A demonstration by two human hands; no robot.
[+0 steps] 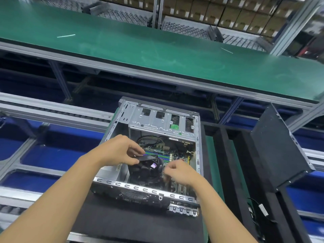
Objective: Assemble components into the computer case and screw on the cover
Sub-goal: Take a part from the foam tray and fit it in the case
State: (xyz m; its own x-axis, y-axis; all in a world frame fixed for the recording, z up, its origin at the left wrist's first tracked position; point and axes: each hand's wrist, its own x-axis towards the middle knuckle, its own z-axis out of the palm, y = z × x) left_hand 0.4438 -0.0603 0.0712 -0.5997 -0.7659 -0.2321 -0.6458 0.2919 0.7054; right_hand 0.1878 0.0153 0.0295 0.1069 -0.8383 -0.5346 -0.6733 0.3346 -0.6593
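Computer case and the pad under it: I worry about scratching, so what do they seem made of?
Computer case: bare sheet metal, likely steel, by its dull grey sheen, stamped holes and folded edges. Pad: looks like black foam or felt, matte with a faintly fuzzy surface.

Whether the right hand (180, 171) grips anything is hidden; motherboard (166, 155) print is unreadable.

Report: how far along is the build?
Done: green motherboard and black cooler fan sit inside the open grey metal case. In hand: left hand pinches a flat dark part above the fan; right hand curls beside it. Left: black cover panel off, propped at right.
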